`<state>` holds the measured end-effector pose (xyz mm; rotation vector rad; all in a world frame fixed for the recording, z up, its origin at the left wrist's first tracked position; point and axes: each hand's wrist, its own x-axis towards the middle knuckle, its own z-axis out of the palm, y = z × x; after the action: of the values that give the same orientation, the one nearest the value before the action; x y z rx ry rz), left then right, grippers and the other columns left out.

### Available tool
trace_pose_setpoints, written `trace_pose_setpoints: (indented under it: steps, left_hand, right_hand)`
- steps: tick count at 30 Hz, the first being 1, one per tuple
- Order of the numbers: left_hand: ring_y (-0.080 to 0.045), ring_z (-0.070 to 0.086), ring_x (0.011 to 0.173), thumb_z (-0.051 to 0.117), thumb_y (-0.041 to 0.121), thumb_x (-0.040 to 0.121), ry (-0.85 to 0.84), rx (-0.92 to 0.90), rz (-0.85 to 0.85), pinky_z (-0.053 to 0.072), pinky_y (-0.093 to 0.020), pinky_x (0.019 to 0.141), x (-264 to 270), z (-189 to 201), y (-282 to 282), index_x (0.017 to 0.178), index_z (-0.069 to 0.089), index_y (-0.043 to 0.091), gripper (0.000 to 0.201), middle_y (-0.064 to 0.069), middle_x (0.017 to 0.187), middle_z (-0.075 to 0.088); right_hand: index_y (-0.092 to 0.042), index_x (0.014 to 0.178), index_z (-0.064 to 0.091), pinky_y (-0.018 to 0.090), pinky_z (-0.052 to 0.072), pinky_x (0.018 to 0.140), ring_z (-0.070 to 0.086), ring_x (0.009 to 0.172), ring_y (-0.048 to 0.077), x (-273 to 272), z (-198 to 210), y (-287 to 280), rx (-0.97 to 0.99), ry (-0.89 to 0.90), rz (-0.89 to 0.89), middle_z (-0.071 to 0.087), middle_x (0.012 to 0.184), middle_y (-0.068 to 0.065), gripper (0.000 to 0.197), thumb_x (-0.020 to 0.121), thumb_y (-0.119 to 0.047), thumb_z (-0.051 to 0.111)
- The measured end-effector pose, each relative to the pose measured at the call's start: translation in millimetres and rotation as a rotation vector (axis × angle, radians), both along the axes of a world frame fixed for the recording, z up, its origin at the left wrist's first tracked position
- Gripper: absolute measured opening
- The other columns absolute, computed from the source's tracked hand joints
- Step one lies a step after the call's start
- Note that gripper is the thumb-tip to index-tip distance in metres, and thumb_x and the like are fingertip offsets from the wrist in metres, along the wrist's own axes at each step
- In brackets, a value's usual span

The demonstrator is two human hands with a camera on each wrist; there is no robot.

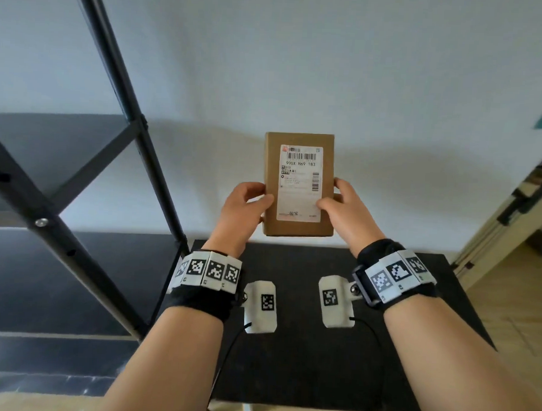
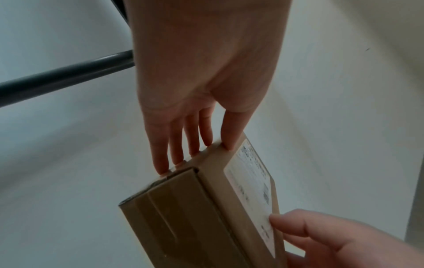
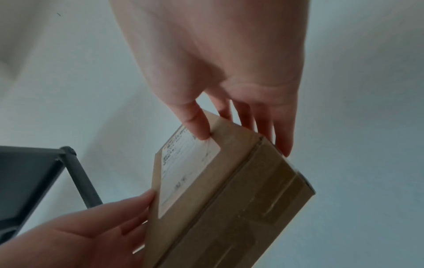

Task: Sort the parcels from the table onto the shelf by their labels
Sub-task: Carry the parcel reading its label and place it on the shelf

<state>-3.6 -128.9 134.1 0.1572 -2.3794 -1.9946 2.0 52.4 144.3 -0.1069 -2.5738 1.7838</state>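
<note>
I hold a brown cardboard parcel (image 1: 272, 162) upright in the air above the far edge of the black table (image 1: 303, 368). Its white shipping label (image 1: 299, 191) faces me, with a barcode and "900X H69 183" printed on it. My left hand (image 1: 251, 199) grips the parcel's left edge, thumb on the front and fingers behind. My right hand (image 1: 341, 199) grips the right edge the same way, its thumb on the label. The left wrist view shows the left hand (image 2: 206, 141) on the parcel (image 2: 183, 208). The right wrist view shows the right hand (image 3: 243, 116) on the parcel (image 3: 229, 199).
A black metal shelf unit (image 1: 113, 89) stands at the left, its dark boards (image 1: 48, 152) at several heights, close beside the table. A pale wall lies behind the parcel. Wooden floor and a door frame (image 1: 511, 216) are at the right.
</note>
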Motion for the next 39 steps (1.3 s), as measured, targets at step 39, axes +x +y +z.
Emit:
trace_pose_setpoints:
  steps: [39]
  left_hand:
    - [-0.014, 0.067, 0.114, 0.065, 0.013, 0.094, 0.286, 0.152, -0.053, 0.056, -0.029, 0.096, 11.3, 73.4, -4.9, 0.130, 0.062, 0.013, 0.036, 0.002, 0.122, 0.071]
  right_hand:
    - [-0.026, 0.128, 0.051, 0.022, 0.048, 0.075, 0.059, 0.103, 0.001, 22.8, 75.1, 5.5, -0.118, 0.280, -0.101, 0.063, 0.116, -0.010, 0.038, 0.090, -0.019, 0.055]
